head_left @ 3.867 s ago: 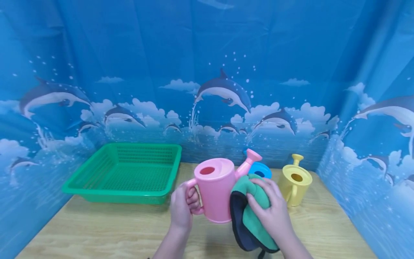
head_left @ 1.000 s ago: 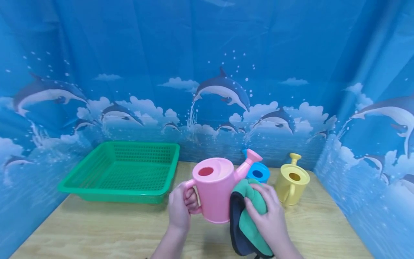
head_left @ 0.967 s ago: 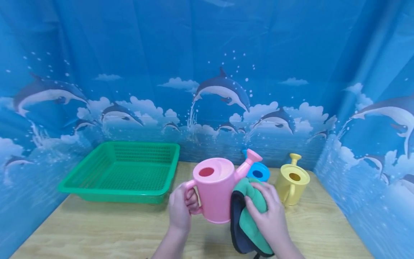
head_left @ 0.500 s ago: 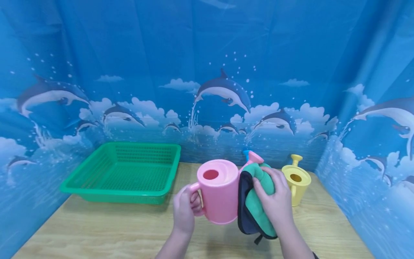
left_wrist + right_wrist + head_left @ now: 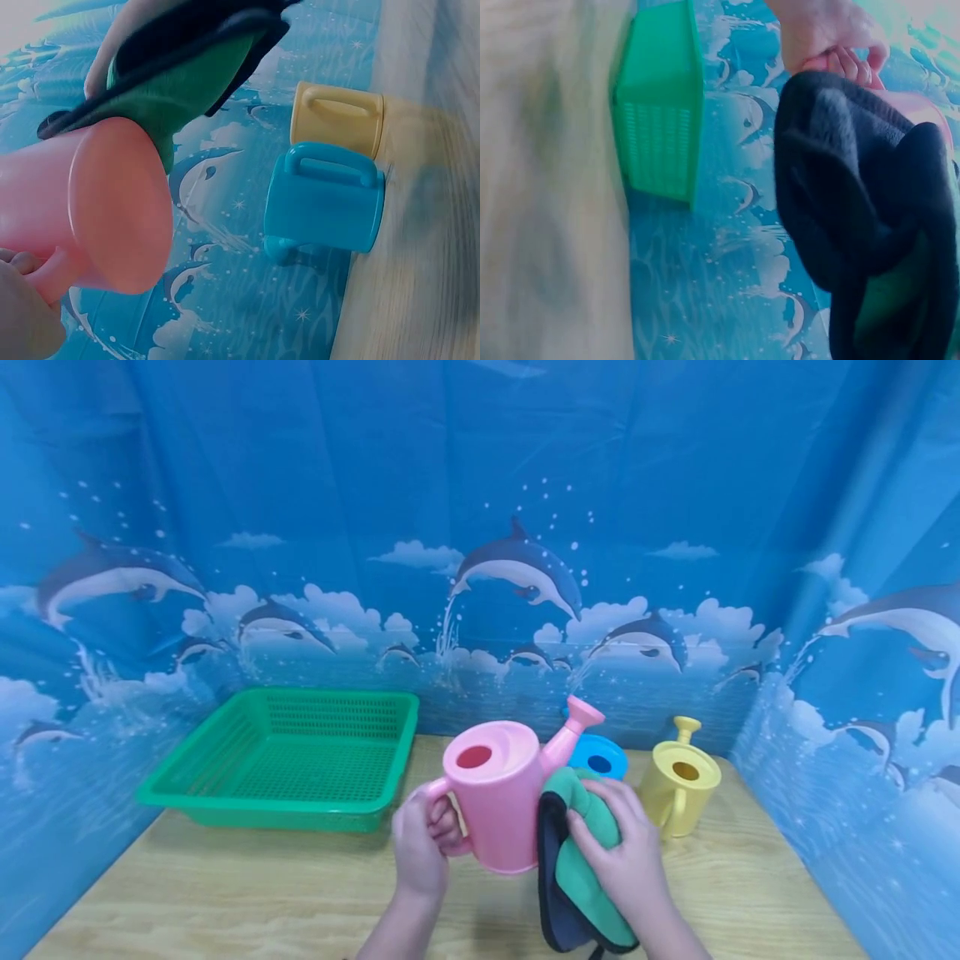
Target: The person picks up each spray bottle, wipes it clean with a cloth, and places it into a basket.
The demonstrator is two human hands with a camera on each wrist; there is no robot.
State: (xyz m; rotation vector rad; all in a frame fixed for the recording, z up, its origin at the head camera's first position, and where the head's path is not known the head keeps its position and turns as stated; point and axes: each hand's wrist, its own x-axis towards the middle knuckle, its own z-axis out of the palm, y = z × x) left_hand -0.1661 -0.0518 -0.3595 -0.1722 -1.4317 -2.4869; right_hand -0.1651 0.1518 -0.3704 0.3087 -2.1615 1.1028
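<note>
My left hand (image 5: 422,843) grips the handle of a pink watering can (image 5: 498,810), which is raised off the table with its spout pointing right. In the left wrist view the can's flat bottom (image 5: 124,206) faces the camera. My right hand (image 5: 622,843) holds a bunched cloth (image 5: 585,877), green on one face and dark on the other with a black edge, against the can's right side below the spout. The cloth's dark face (image 5: 832,165) fills much of the right wrist view and hides part of the can.
A green plastic basket (image 5: 277,814) stands on the wooden table (image 5: 285,893) at the left. Behind the cloth is a blue watering can (image 5: 609,760), partly hidden, and a yellow one (image 5: 686,785) stands to its right. A dolphin-print curtain (image 5: 360,485) encloses the back and sides.
Over the last half second the pink can and cloth moved slightly left, and the cloth slid down from the spout to the can's side. Both hands kept their hold.
</note>
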